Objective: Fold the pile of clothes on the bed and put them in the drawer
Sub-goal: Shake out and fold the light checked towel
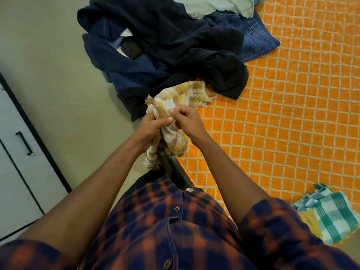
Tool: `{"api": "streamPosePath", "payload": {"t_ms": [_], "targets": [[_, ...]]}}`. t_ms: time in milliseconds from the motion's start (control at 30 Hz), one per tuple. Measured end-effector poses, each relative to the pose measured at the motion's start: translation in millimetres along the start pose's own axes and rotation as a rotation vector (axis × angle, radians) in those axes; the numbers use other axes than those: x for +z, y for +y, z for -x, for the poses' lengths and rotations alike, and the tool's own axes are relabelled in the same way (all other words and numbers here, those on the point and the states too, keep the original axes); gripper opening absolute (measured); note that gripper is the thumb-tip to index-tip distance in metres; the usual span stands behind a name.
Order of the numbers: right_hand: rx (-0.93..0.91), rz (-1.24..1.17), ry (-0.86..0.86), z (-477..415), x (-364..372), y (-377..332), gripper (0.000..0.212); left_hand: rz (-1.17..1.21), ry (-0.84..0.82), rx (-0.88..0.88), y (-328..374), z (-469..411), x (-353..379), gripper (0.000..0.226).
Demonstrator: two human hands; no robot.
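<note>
Right now both hands are closed on one yellow-and-brown checked cloth (176,96): my left hand (149,126) grips its bunched middle, and my right hand (188,121) pinches an edge just beside it. My two forearms reach forward and meet over the edge of the orange bed (292,98). The cloth's far end reaches the pile of clothes (165,45). One folded green checked cloth (331,215) lies near my right elbow.

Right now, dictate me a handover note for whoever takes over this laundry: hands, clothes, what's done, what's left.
Left hand and right hand both grip the bunched yellow checked towel, unfolded.
Pile of dark clothes and blue jeans lie unfolded on the orange bedspread.
Done: green checked towel lies folded at the bed's near corner.
Left: fold the rest, then move everything into the drawer, now shut.
</note>
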State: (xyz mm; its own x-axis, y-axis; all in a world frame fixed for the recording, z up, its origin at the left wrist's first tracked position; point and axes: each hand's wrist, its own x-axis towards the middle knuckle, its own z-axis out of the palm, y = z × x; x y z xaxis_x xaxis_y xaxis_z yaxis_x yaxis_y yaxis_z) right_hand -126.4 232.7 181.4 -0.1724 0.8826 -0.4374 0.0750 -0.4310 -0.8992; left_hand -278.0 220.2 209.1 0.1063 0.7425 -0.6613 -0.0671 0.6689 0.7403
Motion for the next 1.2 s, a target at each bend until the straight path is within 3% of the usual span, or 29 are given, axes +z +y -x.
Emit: {"api": "streamPosePath", "payload": {"t_ms": [167, 267, 400, 600, 733, 967, 1033, 1100, 1200], "targets": [[0.02, 0.071, 0.044, 4, -7, 5, 0.026, 0.093, -0.008, -0.024, -9, 4, -9, 0.045], [0.022, 0.041, -0.038, 13, -5, 6, 0.028, -0.095, 0.041, 0.005, -8, 6, -7, 0.043], [-0.12, 0.088, -0.05, 5, 6, 7, 0.02, -0.255, 0.07, 0.061, -6, 7, 1, 0.036], [-0.262, 0.221, -0.006, -7, 11, -3, 0.025, -0.041, -0.049, -0.025, 2, 6, -1, 0.044], [-0.163, 0.109, 0.048, -10, 3, 8, 0.024, -0.088, -0.129, -0.074, 8, 8, 3, 0.038], [0.072, -0.23, 0.395, -19, -8, 21, 0.036, -0.264, -0.203, -0.138, 6, 4, 5, 0.054], [0.123, -0.289, 0.402, -19, -6, 16, 0.029, -0.305, -0.153, -0.058, 2, 4, 11, 0.056], [0.177, -0.341, 0.403, -17, -5, 10, 0.024, -0.393, -0.001, 0.107, -1, 2, 20, 0.049], [0.25, -0.338, 0.304, -10, -9, 7, 0.029, -0.76, 0.251, 0.379, -4, 3, 26, 0.046]]}}
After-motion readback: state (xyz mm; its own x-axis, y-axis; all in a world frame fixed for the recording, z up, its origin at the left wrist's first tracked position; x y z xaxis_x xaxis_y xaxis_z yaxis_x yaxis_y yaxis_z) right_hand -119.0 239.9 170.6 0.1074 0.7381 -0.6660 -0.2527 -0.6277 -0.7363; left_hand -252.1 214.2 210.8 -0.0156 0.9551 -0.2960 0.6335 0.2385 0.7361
